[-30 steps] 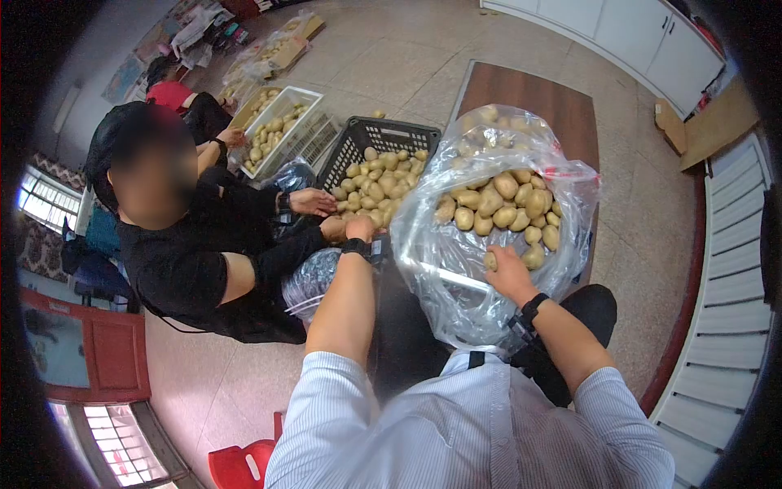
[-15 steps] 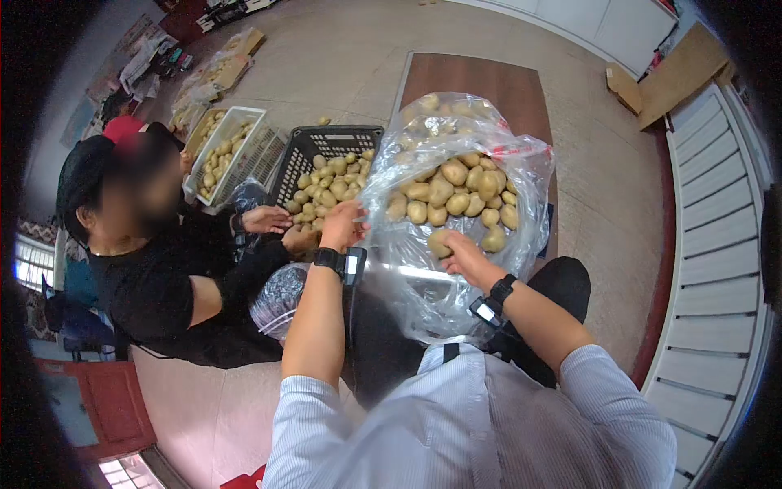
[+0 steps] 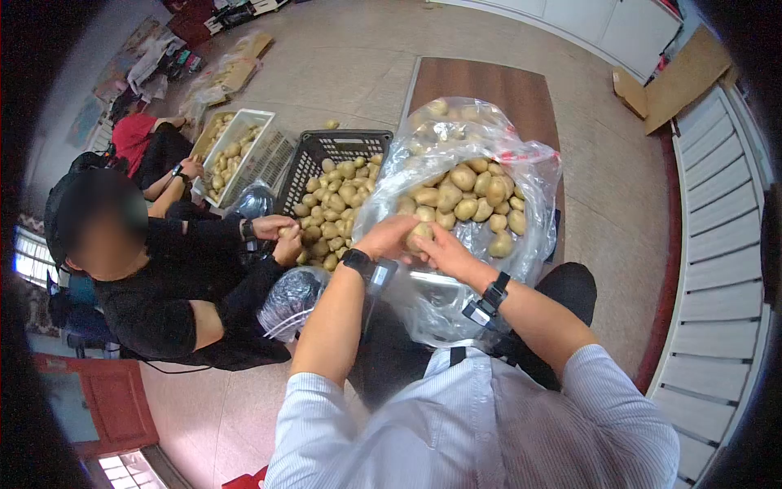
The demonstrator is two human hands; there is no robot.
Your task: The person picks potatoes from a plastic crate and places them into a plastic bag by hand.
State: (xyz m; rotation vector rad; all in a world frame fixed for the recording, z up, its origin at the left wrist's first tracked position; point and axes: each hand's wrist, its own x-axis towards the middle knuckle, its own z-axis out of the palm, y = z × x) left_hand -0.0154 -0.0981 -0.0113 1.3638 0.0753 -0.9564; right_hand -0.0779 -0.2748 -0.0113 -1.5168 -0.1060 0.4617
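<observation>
One potato (image 3: 419, 236) is between my two hands, over the near edge of a clear plastic bag (image 3: 538, 175). My right hand (image 3: 446, 249) grips it from the right, and my left hand (image 3: 389, 238) closes on its left side. More potatoes (image 3: 464, 191) lie heaped inside the open bag, just beyond my hands. To the left, a black crate (image 3: 309, 155) holds many potatoes (image 3: 338, 196).
A co-worker in black (image 3: 163, 277) sits at the left, hands at the crate's near edge. Behind are a white crate (image 3: 261, 134) with potatoes and another person in red (image 3: 134, 138). A dark wrapped bundle (image 3: 293, 301) sits beside my left forearm. A brown board (image 3: 489, 81) lies beyond the bag.
My left hand has left the crate and moved right to the potato. My right hand has brought that potato up and left from the bag's near side. The view has shifted slightly.
</observation>
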